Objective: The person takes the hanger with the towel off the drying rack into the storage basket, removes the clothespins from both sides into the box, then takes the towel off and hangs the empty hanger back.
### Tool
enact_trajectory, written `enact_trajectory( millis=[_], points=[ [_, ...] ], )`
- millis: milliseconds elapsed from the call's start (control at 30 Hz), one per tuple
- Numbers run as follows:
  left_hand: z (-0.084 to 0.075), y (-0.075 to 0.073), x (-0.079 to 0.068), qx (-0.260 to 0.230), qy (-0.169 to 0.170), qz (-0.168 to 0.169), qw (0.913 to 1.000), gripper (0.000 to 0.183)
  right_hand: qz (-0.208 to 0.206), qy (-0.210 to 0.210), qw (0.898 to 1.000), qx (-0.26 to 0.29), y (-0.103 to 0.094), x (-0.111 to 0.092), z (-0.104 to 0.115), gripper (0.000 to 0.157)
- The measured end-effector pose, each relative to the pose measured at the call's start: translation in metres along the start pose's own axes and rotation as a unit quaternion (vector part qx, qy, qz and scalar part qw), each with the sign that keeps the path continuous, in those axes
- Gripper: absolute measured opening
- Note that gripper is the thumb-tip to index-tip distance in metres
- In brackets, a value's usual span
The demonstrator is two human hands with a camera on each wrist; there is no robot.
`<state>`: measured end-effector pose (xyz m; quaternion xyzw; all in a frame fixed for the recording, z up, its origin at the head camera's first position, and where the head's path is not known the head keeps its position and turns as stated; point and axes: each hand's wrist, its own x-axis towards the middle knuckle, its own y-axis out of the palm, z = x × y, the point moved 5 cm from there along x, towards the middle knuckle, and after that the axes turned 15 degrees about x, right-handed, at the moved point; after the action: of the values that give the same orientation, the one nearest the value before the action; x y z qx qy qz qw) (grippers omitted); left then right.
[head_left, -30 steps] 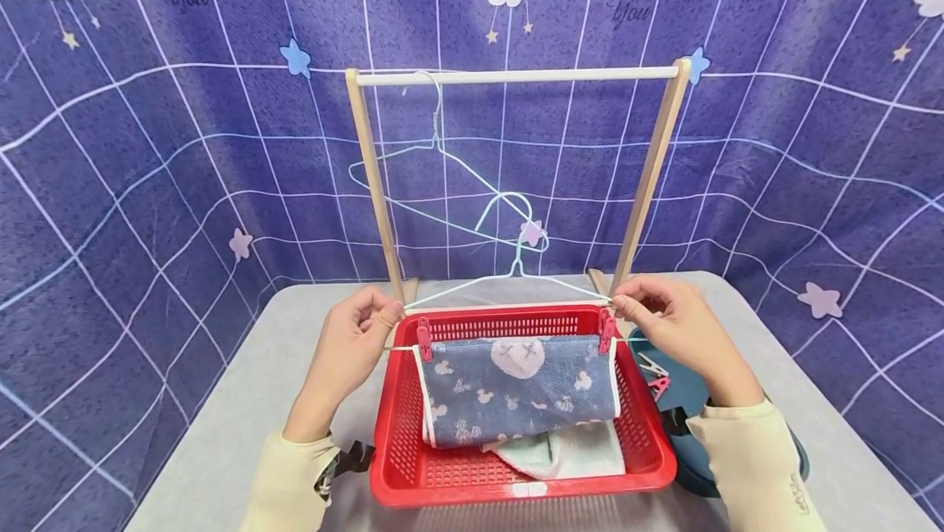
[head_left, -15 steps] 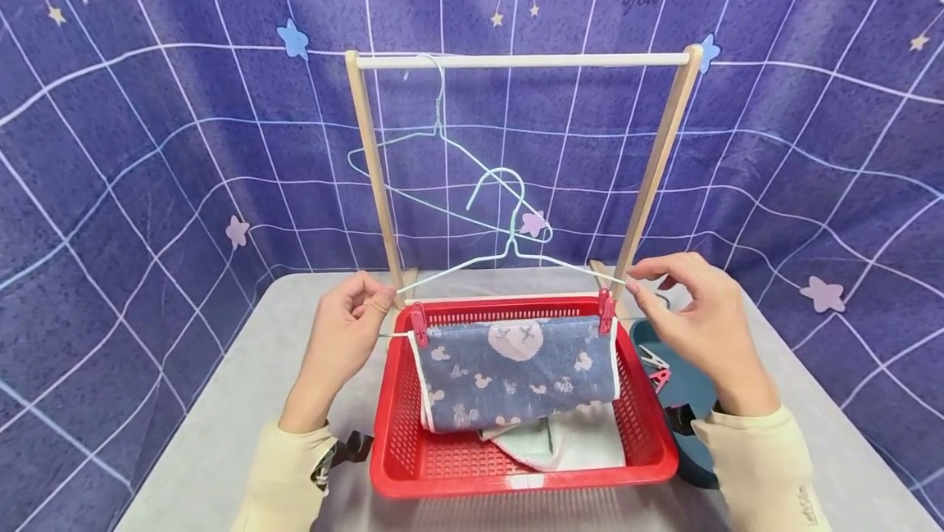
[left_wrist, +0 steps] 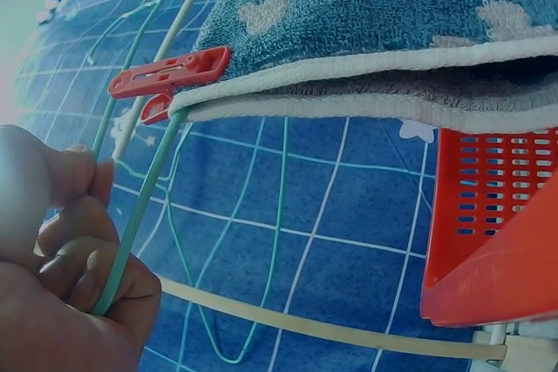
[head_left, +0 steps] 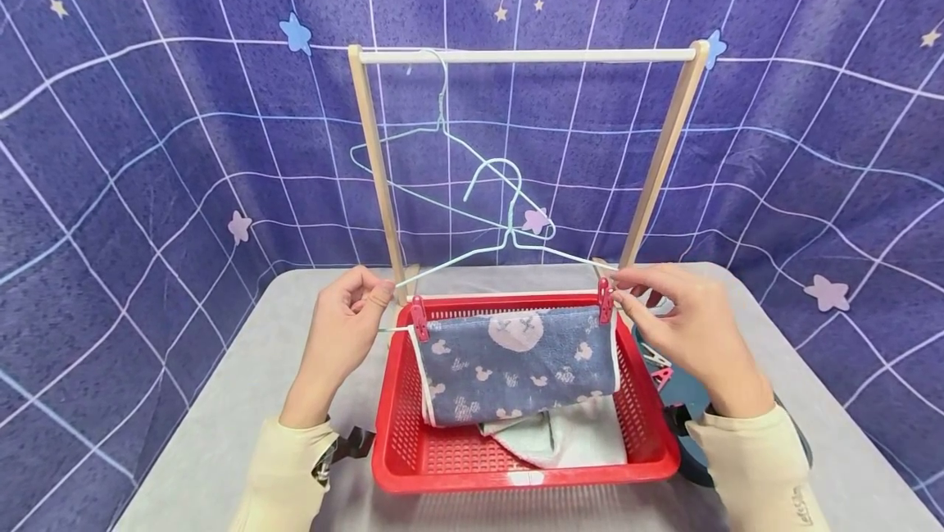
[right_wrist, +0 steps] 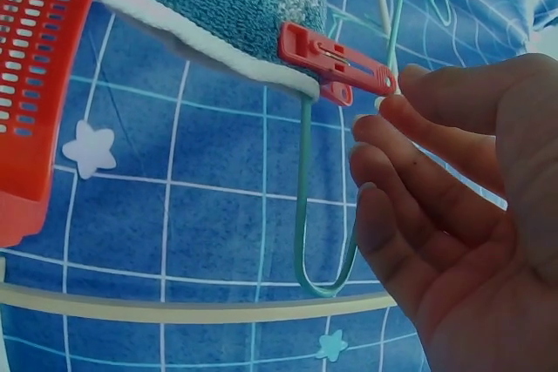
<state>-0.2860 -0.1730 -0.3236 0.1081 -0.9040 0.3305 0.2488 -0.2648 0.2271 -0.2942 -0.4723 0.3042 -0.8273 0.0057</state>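
A pale mint wire hanger (head_left: 472,253) is held up over the basket, its hook rising free. My left hand (head_left: 347,331) pinches the left arm of the hanger between thumb and fingers. A folded blue towel with pale mouse prints (head_left: 509,372) hangs over the lower wire. Red clothespins clip its top corners, a left clothespin (head_left: 419,319) and a right clothespin (head_left: 605,301). My right hand (head_left: 682,315) has its fingertips at the right clothespin and hanger end. In the right wrist view, the thumb and bent fingers stand apart right at that clothespin's (right_wrist: 336,58) handles.
A red basket (head_left: 531,479) with a pale cloth (head_left: 583,438) inside sits below the towel. Behind it stands a wooden rack with a white bar (head_left: 531,56), where another hanger (head_left: 442,129) hangs. At right, a teal basin (head_left: 686,388) holds loose pegs (head_left: 660,375).
The hanger and towel have risen slightly in view. My right hand first slid outward along the hanger's right arm, then came back in to the right clothespin. My left hand keeps its pinch.
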Motion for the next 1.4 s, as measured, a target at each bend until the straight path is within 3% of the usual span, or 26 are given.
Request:
enact_trajectory(
  millis=[267,467,667,833,1067,1400],
  points=[
    [0.0,-0.001,0.0,-0.004,0.008,-0.006,0.9999,0.021,0.031,0.009,0.999,-0.037,0.01,-0.001,-0.001,0.039],
    [0.002,0.001,-0.002,-0.011,0.006,-0.001,0.9999,0.021,0.048,0.045,0.996,-0.052,0.02,-0.003,-0.005,0.044],
    [0.003,0.004,0.0,-0.011,0.016,-0.007,0.9998,0.021,0.072,0.082,0.993,-0.035,0.026,-0.005,-0.008,0.046],
    [0.002,0.004,0.0,-0.002,0.02,-0.008,0.9998,0.019,0.058,0.094,0.994,-0.01,0.023,-0.006,-0.012,0.039],
    [0.004,0.003,0.001,-0.005,0.013,-0.023,0.9996,0.021,0.042,0.095,0.994,0.03,0.02,-0.007,-0.015,0.032],
    [0.005,0.002,0.001,-0.029,0.01,-0.039,0.9988,0.015,0.062,0.084,0.994,0.042,0.019,-0.007,-0.015,0.034]
  ],
)
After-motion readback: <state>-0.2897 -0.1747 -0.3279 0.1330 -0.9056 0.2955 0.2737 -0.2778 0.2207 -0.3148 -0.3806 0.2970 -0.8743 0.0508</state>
